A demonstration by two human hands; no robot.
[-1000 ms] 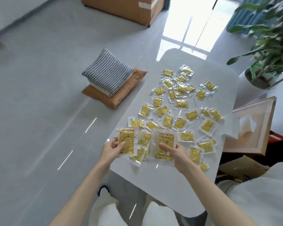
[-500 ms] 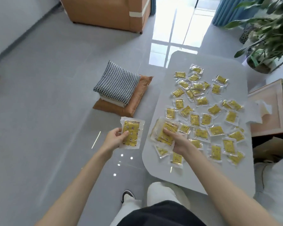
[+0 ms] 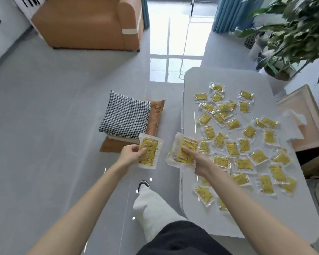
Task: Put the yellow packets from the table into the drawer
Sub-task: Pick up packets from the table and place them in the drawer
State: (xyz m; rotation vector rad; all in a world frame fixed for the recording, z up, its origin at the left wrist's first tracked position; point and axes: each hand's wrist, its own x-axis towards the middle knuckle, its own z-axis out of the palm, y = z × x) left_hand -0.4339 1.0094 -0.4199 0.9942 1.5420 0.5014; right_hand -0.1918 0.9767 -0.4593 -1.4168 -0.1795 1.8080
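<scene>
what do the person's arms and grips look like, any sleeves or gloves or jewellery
The left arm and right arm are bare right to the frame edge, with no sleeves in view. The left grip and right grip are bare too: no gloves, and no ring, watch or bracelet visible.
</scene>
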